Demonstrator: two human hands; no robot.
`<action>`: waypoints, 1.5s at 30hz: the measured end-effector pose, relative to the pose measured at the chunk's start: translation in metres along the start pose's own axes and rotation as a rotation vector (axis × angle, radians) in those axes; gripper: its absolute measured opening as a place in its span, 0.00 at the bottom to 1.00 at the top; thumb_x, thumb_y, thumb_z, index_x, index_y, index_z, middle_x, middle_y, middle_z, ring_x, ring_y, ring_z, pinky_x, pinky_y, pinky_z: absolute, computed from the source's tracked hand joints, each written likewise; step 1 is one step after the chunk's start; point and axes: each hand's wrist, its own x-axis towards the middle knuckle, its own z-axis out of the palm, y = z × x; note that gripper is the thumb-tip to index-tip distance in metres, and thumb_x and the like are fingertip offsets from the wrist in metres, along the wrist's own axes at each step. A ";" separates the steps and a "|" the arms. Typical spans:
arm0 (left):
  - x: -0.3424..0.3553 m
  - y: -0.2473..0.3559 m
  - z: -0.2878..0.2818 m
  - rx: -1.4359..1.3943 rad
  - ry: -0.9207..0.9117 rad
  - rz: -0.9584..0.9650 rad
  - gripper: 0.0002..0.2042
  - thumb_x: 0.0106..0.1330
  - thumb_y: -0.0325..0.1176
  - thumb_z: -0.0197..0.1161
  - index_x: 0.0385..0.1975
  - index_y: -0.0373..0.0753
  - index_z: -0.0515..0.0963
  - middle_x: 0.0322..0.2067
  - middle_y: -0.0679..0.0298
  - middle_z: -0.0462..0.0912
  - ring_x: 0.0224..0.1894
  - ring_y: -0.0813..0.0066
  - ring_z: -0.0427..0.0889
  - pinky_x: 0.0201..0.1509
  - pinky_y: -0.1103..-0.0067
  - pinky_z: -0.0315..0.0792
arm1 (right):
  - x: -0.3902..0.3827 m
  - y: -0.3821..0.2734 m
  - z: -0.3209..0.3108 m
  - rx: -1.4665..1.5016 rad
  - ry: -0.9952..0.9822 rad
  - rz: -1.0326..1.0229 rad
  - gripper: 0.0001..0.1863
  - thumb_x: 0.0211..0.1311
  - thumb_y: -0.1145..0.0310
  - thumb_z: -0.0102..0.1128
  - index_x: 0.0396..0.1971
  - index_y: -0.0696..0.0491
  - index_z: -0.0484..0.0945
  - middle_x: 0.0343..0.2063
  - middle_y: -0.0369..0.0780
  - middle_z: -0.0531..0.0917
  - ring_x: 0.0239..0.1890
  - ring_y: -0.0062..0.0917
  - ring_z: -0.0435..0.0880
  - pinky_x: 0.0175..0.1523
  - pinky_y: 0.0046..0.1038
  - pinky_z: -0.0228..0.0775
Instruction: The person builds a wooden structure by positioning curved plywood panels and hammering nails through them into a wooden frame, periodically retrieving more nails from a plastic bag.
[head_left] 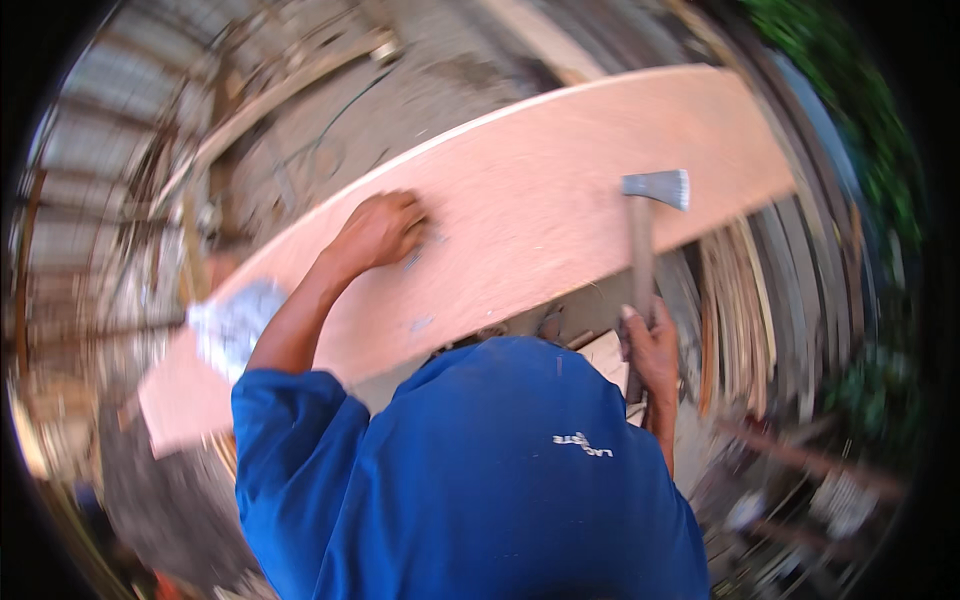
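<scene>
A long, pale pinkish wooden board (540, 190) stretches across in front of me, slanting from lower left to upper right. Upright in my right hand (655, 350) is a hatchet (642, 235), gripped low on its wooden handle. Its grey head, with a flared bright edge pointing right, shows over the board. My left hand (385, 230) rests on or just above the board, knuckles up and fingers curled in. Small greyish bits (412, 258) lie by those fingers, too blurred to name. Whatever the fingers hold is hidden.
A clear plastic bag (235, 325) lies on the board's left part, beside my left forearm. Stacked wooden strips (735, 310) and planks stand at right. Beyond the board, a timber beam (285, 95) and a thin dark cord (345, 110) lie on the ground. Green plants (840, 90) edge the far right.
</scene>
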 end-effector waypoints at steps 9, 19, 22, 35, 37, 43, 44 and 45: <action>-0.081 0.104 0.071 0.129 0.430 -0.576 0.22 0.63 0.34 0.72 0.57 0.38 0.82 0.66 0.47 0.75 0.69 0.42 0.70 0.75 0.56 0.63 | 0.141 -0.096 -0.067 -0.796 -0.664 -0.666 0.23 0.57 0.63 0.70 0.50 0.58 0.80 0.26 0.51 0.82 0.30 0.48 0.85 0.39 0.44 0.74; -0.062 0.157 0.101 0.151 0.508 -0.606 0.25 0.74 0.35 0.66 0.69 0.35 0.72 0.75 0.43 0.61 0.76 0.42 0.61 0.76 0.53 0.60 | 0.162 -0.097 0.040 -0.960 -0.318 -1.081 0.09 0.57 0.70 0.65 0.38 0.54 0.84 0.35 0.46 0.87 0.41 0.42 0.87 0.48 0.44 0.78; -0.011 0.136 0.081 0.153 0.561 -0.322 0.25 0.74 0.34 0.66 0.69 0.36 0.73 0.74 0.41 0.61 0.76 0.40 0.61 0.76 0.50 0.61 | 0.121 -0.089 0.030 -0.656 -0.036 -1.180 0.10 0.59 0.70 0.65 0.40 0.54 0.84 0.38 0.44 0.86 0.41 0.40 0.87 0.50 0.43 0.78; 0.314 0.196 0.034 0.071 0.322 0.509 0.21 0.74 0.34 0.64 0.66 0.41 0.77 0.74 0.49 0.67 0.76 0.45 0.64 0.77 0.53 0.61 | -0.053 0.262 -0.131 -0.478 0.229 0.298 0.21 0.63 0.56 0.67 0.48 0.56 0.85 0.43 0.55 0.87 0.48 0.50 0.87 0.54 0.46 0.79; 0.396 0.190 0.043 -0.070 0.302 0.446 0.22 0.74 0.39 0.67 0.65 0.40 0.77 0.73 0.46 0.68 0.76 0.43 0.64 0.77 0.55 0.62 | -0.086 0.326 -0.130 -0.371 0.282 0.439 0.23 0.64 0.51 0.67 0.46 0.57 0.87 0.41 0.54 0.88 0.46 0.49 0.88 0.53 0.44 0.79; 0.586 0.113 0.111 0.271 0.272 -0.113 0.45 0.70 0.72 0.52 0.72 0.36 0.69 0.74 0.41 0.64 0.75 0.40 0.65 0.77 0.55 0.61 | -0.150 0.394 -0.101 0.048 0.373 0.723 0.31 0.70 0.43 0.60 0.48 0.60 0.87 0.46 0.56 0.88 0.52 0.51 0.87 0.59 0.44 0.77; 0.599 0.081 0.115 0.134 0.198 -0.242 0.50 0.69 0.77 0.46 0.73 0.32 0.66 0.73 0.38 0.65 0.74 0.40 0.67 0.76 0.55 0.62 | -0.151 0.415 -0.096 0.127 0.375 0.731 0.31 0.71 0.43 0.58 0.48 0.61 0.86 0.46 0.56 0.88 0.52 0.52 0.87 0.59 0.44 0.77; 0.605 0.090 0.123 0.102 0.161 -0.319 0.52 0.68 0.78 0.44 0.73 0.31 0.67 0.71 0.37 0.68 0.73 0.40 0.69 0.75 0.56 0.63 | -0.157 0.447 -0.077 0.128 0.378 0.723 0.31 0.71 0.43 0.58 0.48 0.61 0.86 0.46 0.56 0.88 0.52 0.52 0.87 0.59 0.44 0.77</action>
